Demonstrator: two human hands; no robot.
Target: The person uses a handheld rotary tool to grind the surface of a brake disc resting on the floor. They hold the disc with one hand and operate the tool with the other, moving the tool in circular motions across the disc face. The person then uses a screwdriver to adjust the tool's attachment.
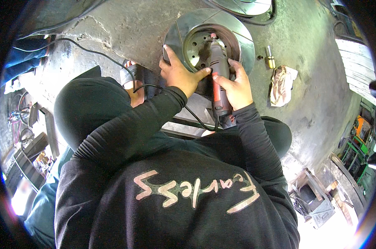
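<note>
Head view: a rotary tool [218, 62] extends over the hollow centre of a grooved metal disc [177, 33], its pink tip pointing away from the person. By judgement, the tool is rigid, moderately heavy and best held round its thick body, clear of the tip; the disc looks heavy, hard and slick, best steadied by its outer rim. The right hand [238, 86] is curled round the tool's body, thumb laid on top. The left hand [181, 75] is spread wide at the disc's near-left edge, thumb reaching toward the tool; whether it grips the rim cannot be told. Both forearms angle inward. Outward lie a cord [99, 54], a screwdriver [271, 61] and a pale cloth [282, 86].
</note>
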